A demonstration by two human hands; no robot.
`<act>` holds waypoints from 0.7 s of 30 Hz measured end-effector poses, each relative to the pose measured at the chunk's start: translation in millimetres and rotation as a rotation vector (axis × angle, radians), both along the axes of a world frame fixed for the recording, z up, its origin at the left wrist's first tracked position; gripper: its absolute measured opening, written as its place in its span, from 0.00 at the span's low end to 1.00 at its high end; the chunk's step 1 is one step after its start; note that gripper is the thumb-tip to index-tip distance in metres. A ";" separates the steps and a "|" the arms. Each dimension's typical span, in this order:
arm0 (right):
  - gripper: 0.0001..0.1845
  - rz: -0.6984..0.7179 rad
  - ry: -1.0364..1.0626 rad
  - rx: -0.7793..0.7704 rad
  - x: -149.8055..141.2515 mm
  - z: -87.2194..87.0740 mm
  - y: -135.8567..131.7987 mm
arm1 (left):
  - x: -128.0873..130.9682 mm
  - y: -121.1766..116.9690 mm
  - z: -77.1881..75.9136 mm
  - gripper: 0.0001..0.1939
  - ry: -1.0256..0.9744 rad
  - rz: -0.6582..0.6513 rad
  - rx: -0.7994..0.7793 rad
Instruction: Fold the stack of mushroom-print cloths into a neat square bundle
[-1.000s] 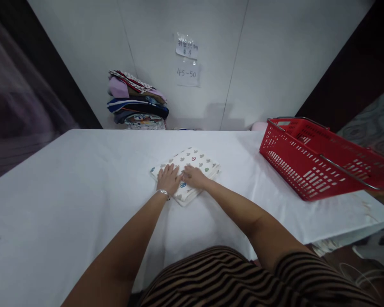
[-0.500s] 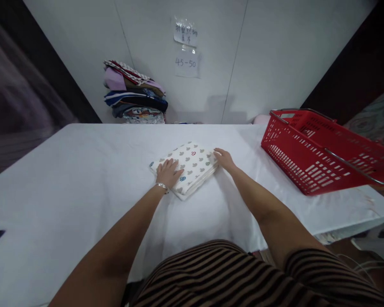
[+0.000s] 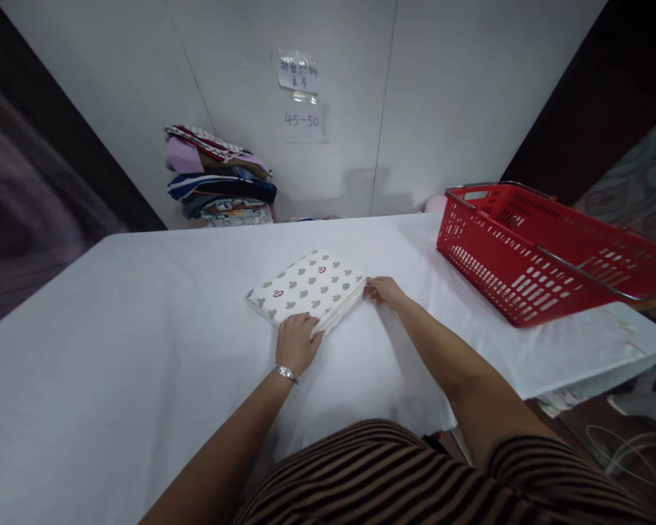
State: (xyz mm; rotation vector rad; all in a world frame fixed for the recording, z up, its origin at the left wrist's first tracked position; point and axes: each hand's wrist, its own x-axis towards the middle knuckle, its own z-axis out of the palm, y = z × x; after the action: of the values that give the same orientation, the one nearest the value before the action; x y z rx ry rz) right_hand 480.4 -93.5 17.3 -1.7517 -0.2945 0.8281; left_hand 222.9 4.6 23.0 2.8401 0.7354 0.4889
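Note:
A folded white cloth (image 3: pixel 306 288) printed with small grey and coloured mouse-head shapes lies on the white table (image 3: pixel 114 321). My left hand (image 3: pixel 297 341) is at the cloth's near corner, its fingers curled round the edge. My right hand (image 3: pixel 383 290) is at the cloth's right corner, where its fingertips pinch the layered edge. A silver bracelet sits on my left wrist.
A red plastic basket (image 3: pixel 530 255) with metal handles stands at the right of the table. A stack of folded clothes (image 3: pixel 219 179) sits against the white wall at the back left. Two paper notes (image 3: pixel 300 95) hang on the wall. The table's right edge drops off near the basket.
My left hand slid off the top of the cloth to its near corner. My right hand went from the cloth's top to its right corner, and the cloth now lies slightly turned.

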 end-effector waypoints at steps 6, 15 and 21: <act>0.05 0.052 0.134 0.021 -0.8 0.2 -3.8 | 2.7 1.8 -1.3 0.13 0.009 0.027 -0.034; 0.06 0.126 0.193 0.020 -11.2 5.2 -4.8 | 15.9 -1.7 9.8 0.13 0.038 0.036 -0.019; 0.07 0.172 0.193 0.003 -22.1 5.2 -5.3 | 58.7 1.2 16.4 0.13 0.109 -0.020 -0.009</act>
State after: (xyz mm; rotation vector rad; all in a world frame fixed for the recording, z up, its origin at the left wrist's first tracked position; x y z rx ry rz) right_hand 458.3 -98.9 22.5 -1.6455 -0.3199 1.1125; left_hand 281.6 5.8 39.4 2.8819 0.7253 0.3287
